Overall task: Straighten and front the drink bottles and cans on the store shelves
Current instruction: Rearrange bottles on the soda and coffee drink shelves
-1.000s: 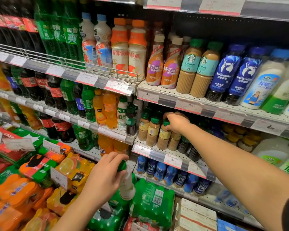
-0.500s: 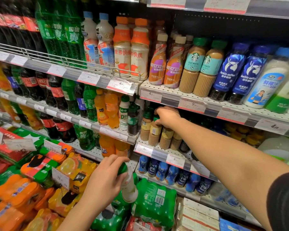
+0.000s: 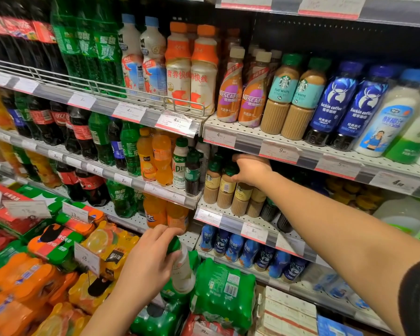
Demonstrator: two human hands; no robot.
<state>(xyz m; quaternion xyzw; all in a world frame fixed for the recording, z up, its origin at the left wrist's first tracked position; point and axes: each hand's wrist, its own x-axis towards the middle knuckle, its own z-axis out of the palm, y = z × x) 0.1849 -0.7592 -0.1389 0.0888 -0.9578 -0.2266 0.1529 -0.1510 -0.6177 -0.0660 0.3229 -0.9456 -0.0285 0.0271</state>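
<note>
My right hand [image 3: 251, 169] reaches under the upper shelf edge and grips the green cap of a small beige Starbucks latte bottle [image 3: 226, 190] in the middle shelf's front row. Similar latte bottles [image 3: 211, 184] stand beside it. Low in the view, my left hand [image 3: 150, 258] holds a white bottle with a green cap [image 3: 183, 272] by its neck, above the green multipacks. Its label is hidden.
The upper shelf [image 3: 247, 139] carries Nescafe, Starbucks Flat White and blue Luckin bottles. Cola, Sprite and orange soda fill the left shelves. Blue bottles [image 3: 235, 248] line the lower shelf. Shrink-wrapped green packs [image 3: 224, 287] and orange packs [image 3: 22, 282] are stacked below.
My right hand slid left along the latte row, from a bottle further right to one nearer the left end. The left hand kept holding the white bottle in about the same place.
</note>
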